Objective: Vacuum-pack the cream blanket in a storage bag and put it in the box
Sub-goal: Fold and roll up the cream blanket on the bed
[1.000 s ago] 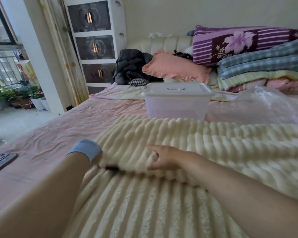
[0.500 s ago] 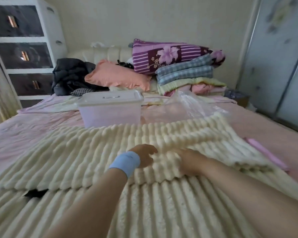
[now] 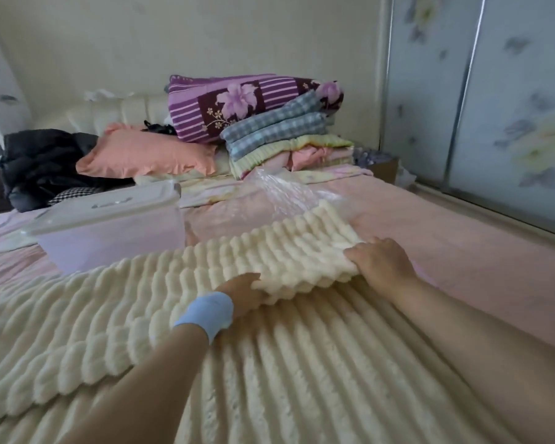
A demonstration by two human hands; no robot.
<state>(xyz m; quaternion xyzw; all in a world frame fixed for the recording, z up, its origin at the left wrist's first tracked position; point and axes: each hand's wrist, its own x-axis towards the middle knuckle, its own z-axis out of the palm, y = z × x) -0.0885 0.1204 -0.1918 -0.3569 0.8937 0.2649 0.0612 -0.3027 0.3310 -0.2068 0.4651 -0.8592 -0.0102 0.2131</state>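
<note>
Head view looks down on the blanket [image 3: 269, 363], spread over the bed [image 3: 462, 261] in front of and to the right of the box [image 3: 109, 232], with a folded layer lying on the lower one. The right hand [image 3: 380, 264] is clamped on the fold's far corner, well to the right of the box, fingers curled over the pile. The left hand [image 3: 241, 294] sits in front of the box and a little to its right, slid under the raised edge of that fold. Its fingers are hidden by the pile, so I cannot tell whether they grip or only lift. The hands are apart on the same edge. The bag [image 3: 282, 193] lies crumpled just right of the box, at the fold's far end, and the box has its lid [image 3: 109, 203] on.

The step in hand looks like folding the blanket down to a size the bag will take. To do it well, both hands should carry the edge at one height, so the ribs line up and the corners meet squarely (plush this thick probably slides and bunches easily). Each fold wants smoothing with flat palms to push air out. The fold should land clear of the bag, or the plastic may get trapped underneath. A flat, even rectangle should seal and flatten better than a roll.
</note>
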